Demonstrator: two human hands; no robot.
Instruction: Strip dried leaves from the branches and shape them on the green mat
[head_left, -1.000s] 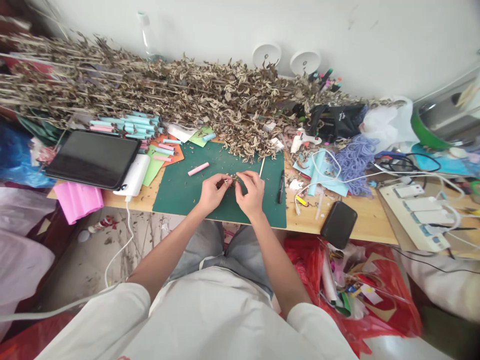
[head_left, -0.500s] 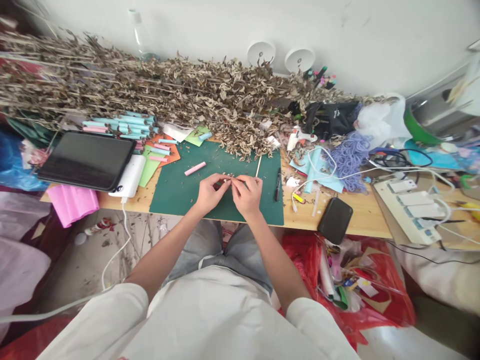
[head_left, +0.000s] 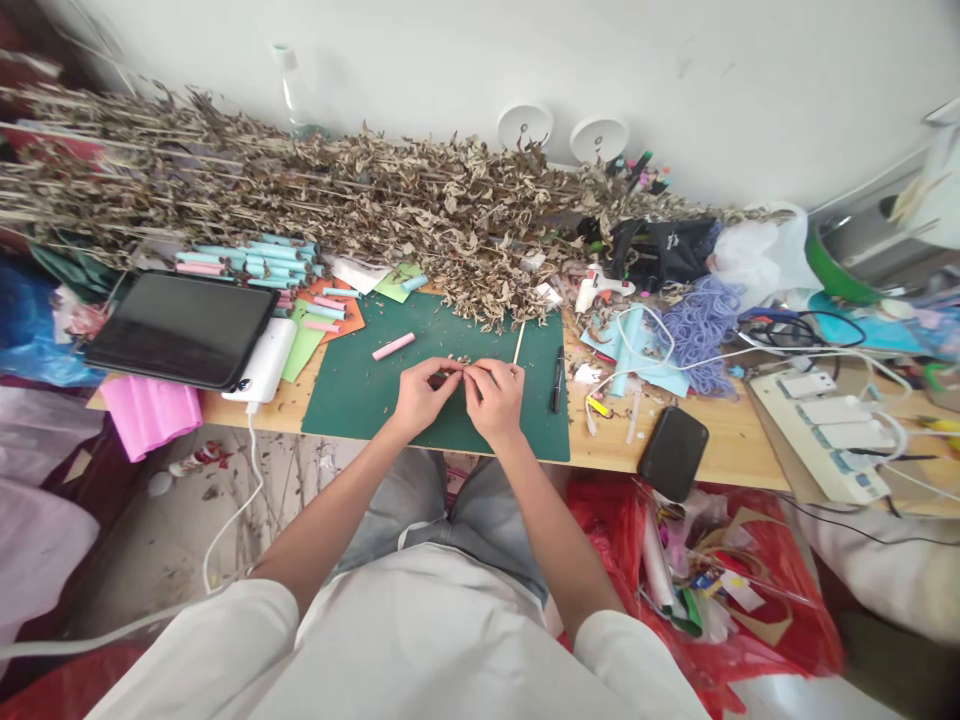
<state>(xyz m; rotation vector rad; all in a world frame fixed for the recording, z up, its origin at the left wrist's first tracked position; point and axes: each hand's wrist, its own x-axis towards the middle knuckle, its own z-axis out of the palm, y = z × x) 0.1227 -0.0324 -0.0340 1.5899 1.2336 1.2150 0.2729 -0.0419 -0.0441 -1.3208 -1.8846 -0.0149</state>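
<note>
Over the green cutting mat (head_left: 352,385), my left hand (head_left: 424,397) and my right hand (head_left: 493,400) meet fingertip to fingertip. Both are closed in a pinch on a small greyish-brown bit of dried leaf (head_left: 461,360), mostly covered by the fingers. A rolled pink paper tube (head_left: 394,346) lies on the mat, up and left of my left hand. Past my right hand are a thin pale stick (head_left: 519,343) and a black pen (head_left: 557,380). Dried leafy stalks (head_left: 450,210) are heaped behind the mat, with loose leaves spilling onto its back edge.
Left of the mat are blue paper tubes (head_left: 277,262), a tablet (head_left: 184,330) and a white power bank (head_left: 266,360). To the right lie a glue gun (head_left: 600,288), purple yarn (head_left: 701,335), a black phone-like slab (head_left: 673,453) and a power strip (head_left: 817,430). A red bag (head_left: 795,600) sits below.
The view has shifted slightly, so everything sits a little lower. My hands stay together at the same place over the mat, with only small finger movement.
</note>
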